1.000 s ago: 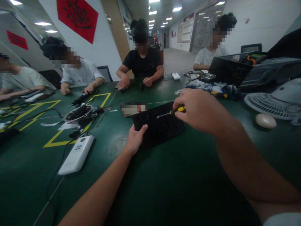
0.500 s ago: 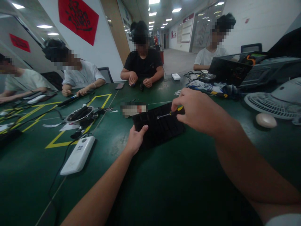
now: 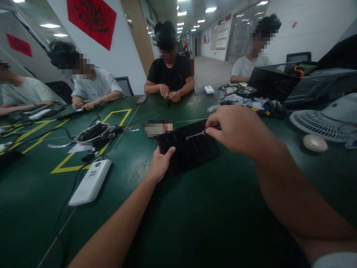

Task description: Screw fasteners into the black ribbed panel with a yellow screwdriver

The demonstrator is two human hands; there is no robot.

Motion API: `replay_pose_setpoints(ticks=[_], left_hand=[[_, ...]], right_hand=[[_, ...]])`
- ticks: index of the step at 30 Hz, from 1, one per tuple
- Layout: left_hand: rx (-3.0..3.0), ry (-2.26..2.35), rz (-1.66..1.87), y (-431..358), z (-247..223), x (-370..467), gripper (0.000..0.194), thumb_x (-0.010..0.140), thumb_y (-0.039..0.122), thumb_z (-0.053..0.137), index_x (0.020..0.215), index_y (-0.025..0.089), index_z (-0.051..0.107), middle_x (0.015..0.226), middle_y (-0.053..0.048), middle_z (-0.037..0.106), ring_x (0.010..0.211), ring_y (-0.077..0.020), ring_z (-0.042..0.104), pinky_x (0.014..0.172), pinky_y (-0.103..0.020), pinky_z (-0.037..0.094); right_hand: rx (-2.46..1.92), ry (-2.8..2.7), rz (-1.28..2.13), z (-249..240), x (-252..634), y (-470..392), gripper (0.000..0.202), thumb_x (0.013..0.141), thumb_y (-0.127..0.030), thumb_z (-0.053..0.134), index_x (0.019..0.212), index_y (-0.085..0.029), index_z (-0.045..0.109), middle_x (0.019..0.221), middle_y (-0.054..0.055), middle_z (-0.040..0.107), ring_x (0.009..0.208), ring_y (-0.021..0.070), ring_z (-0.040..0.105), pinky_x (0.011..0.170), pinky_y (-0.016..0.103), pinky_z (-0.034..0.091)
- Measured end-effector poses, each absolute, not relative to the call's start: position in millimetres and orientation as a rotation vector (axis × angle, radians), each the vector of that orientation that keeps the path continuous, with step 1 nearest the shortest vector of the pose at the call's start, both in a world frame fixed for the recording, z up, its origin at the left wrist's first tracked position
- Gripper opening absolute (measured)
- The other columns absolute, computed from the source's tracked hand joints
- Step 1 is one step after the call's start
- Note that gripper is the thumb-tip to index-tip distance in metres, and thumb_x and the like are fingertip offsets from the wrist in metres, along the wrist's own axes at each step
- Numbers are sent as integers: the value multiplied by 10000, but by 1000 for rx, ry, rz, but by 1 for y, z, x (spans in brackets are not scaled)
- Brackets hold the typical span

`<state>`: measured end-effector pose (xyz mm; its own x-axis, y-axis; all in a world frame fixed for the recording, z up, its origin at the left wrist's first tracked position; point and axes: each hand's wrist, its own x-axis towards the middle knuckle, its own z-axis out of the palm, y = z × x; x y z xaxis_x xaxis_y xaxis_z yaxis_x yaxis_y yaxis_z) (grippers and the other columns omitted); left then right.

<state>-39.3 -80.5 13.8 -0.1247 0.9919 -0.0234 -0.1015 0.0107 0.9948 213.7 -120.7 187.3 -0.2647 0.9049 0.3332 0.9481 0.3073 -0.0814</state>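
Note:
A flat, dark panel [image 3: 192, 150] with ribs or compartments lies on the green table in front of me; its exact kind is too dark to tell. My left hand [image 3: 162, 162] grips its left edge, thumb on top. In my right hand [image 3: 237, 130], a screwdriver [image 3: 196, 135] with a black and yellow handle is pinched between thumb and fingers. Its thin metal shaft points left over the panel, and the tip is at or just above the surface; I cannot tell if they touch. Behind the panel sits a small pale box [image 3: 158, 128], partly blurred.
On the left lie a white power bank [image 3: 90, 182] marked 22 and a headset-like bundle of cables [image 3: 95, 134]. To the right are a white fan [image 3: 326, 117], a pale oval object [image 3: 315, 143] and a computer case [image 3: 315, 85]. Several people sit around the table [image 3: 178, 223].
My right hand has rolled slightly, hiding more of the screwdriver's handle; the tip stays over nearly the same spot. My left hand keeps its grip. The person opposite has brought their hands together.

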Motion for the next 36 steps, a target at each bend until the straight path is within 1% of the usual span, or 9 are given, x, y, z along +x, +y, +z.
replay_pose_setpoints(ticks=[4,7,10,13,20,26,29,33,36], left_hand=[[1064,1229,1339,-80,13,-40,576,751,433,948,1221,171,743,1249,-150,815,1188,-359,766,1161,-603,549],[1063,1218,1341,-80,15,-40,577,751,429,950,1226,175,743,1263,-150,814,1206,-360,762,1160,-598,554],[1052,1211,1339,-82,17,-39,569,744,423,956,1208,170,743,1248,-152,818,1191,-358,771,1142,-590,571],[1038,1218,1335,-83,19,-38,558,745,411,957,1200,168,743,1239,-150,822,1177,-350,778,1144,-586,572],[1044,1220,1351,-82,18,-38,566,739,409,957,1206,170,743,1224,-149,828,1169,-347,781,1131,-585,583],[1045,1241,1344,-80,16,-39,588,726,436,967,1202,175,739,1222,-150,823,1155,-342,779,1140,-584,570],[1059,1248,1340,-80,16,-39,585,727,454,964,1190,174,741,1216,-151,822,1151,-347,778,1142,-593,563],[1069,1253,1340,-80,16,-39,580,736,453,960,1198,176,744,1230,-152,818,1167,-348,772,1146,-592,561],[1061,1242,1340,-81,17,-39,581,741,449,959,1205,176,740,1247,-154,812,1175,-347,771,1147,-586,561]], right_hand=[[-1676,-2286,-129,189,213,-121,189,985,-250,652,942,-214,833,932,88,756,860,253,658,707,366,378],[-1634,-2297,-130,186,214,-120,111,912,-231,733,941,-203,837,1000,101,746,908,261,655,738,365,405],[-1592,-2328,-153,184,216,-119,218,844,-151,738,1025,-200,849,1095,114,733,928,258,650,748,360,419],[-1599,-2333,-158,183,217,-119,250,859,-138,693,1035,-205,856,1080,113,734,910,250,645,743,360,420],[-1721,-2271,-158,189,213,-120,217,921,-244,682,1019,-232,876,1124,113,771,946,283,675,717,377,406],[-1699,-2317,-93,190,214,-121,191,974,-279,670,979,-230,855,978,94,784,891,270,679,716,376,396],[-1662,-2313,-95,187,214,-118,148,941,-253,709,957,-221,853,988,92,772,899,262,671,724,372,396],[-1625,-2365,-110,181,213,-115,171,869,-185,747,1002,-212,852,1117,109,742,931,256,656,734,359,412],[-1603,-2381,-122,183,215,-118,168,873,-166,719,981,-204,842,1085,108,741,925,258,652,751,365,425]])
